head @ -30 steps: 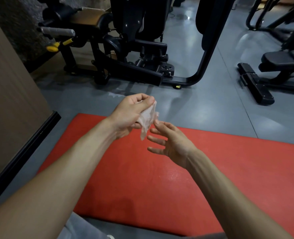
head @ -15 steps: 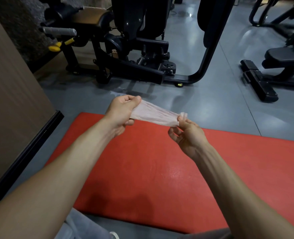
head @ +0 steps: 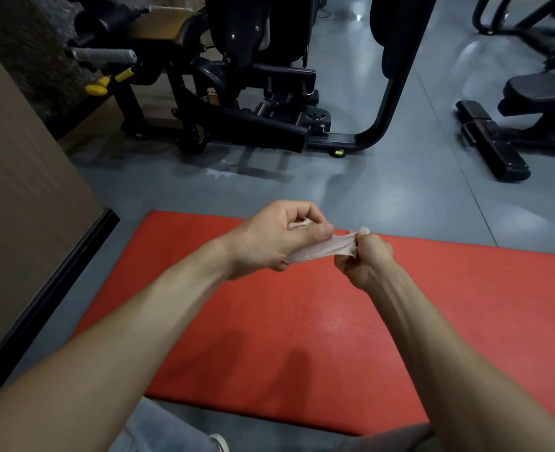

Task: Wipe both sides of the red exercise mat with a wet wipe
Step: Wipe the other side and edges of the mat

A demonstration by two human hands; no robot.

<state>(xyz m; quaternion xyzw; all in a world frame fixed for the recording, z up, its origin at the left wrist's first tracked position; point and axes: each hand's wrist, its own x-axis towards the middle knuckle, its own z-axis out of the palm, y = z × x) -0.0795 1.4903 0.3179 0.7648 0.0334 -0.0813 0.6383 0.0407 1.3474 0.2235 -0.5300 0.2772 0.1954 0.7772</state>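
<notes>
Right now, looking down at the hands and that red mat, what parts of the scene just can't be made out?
All in the head view:
- Wet wipe: bunched between left hand and right hand; its ends are hidden inside the curled fingers.
- Red mat: its right end is cut off by the frame edge; its underside is hidden against the floor.
- Mat's near edge: partly covered by the forearms.
- Gym machine: its top is cut off by the frame.

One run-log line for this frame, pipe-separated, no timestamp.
phase: wipe prep | left hand: grips thin white wet wipe | right hand: pinches other end | wipe: stretched above flat red exercise mat, no contact | wiping: not started
</notes>
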